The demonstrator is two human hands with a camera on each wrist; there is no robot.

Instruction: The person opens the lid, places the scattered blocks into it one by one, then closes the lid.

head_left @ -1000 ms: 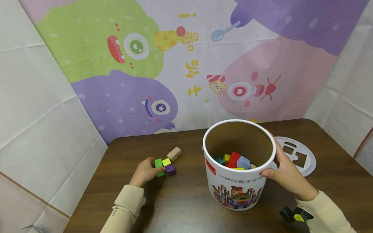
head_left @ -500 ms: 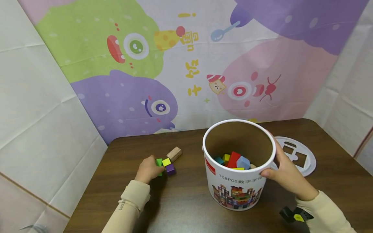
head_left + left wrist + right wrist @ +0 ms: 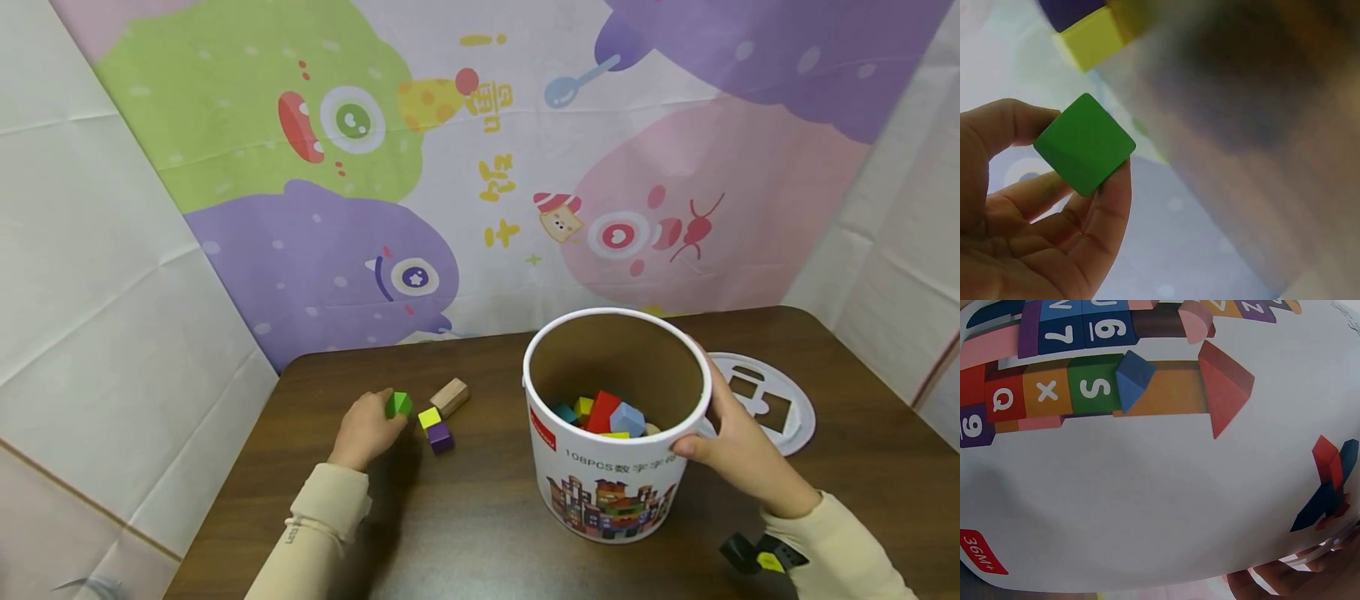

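In the head view, the table (image 3: 472,517) spans the lower part of your frame, the backdrop (image 3: 510,283) rising behind it. Left of centre, the held block (image 3: 401,405) sits in your left hand (image 3: 367,432). Just right of it lie the far block (image 3: 450,397), the middle block (image 3: 430,418) before that, and the near block (image 3: 440,437) in front of both. Right of centre stands the bucket (image 3: 611,475), with more blocks (image 3: 602,412) inside; your right hand (image 3: 738,450) is on its right side. The lid (image 3: 802,417) lies partly behind that hand, farther right.
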